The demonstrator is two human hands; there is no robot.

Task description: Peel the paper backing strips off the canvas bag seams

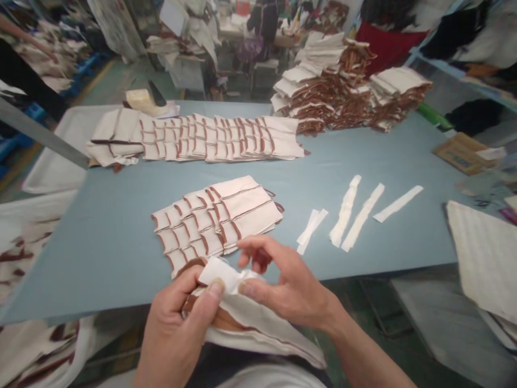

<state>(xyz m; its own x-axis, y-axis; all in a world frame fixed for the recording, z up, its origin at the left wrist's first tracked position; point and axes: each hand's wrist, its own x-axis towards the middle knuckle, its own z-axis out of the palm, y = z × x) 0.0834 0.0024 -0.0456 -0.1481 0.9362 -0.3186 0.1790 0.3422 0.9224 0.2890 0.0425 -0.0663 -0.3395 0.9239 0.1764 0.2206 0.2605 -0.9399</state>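
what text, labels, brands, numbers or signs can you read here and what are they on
No word, number, brand or sign reads clearly enough to quote.
Cardboard piece at the right of the table: dark printed marks, too blurred to read.
Held white strip: no lettering visible.
White strips on the table: no lettering visible.

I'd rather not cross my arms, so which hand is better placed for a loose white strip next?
Probably your right hand: it is nearer the loose white strips, while your left hand grips the white piece and cream fabric.
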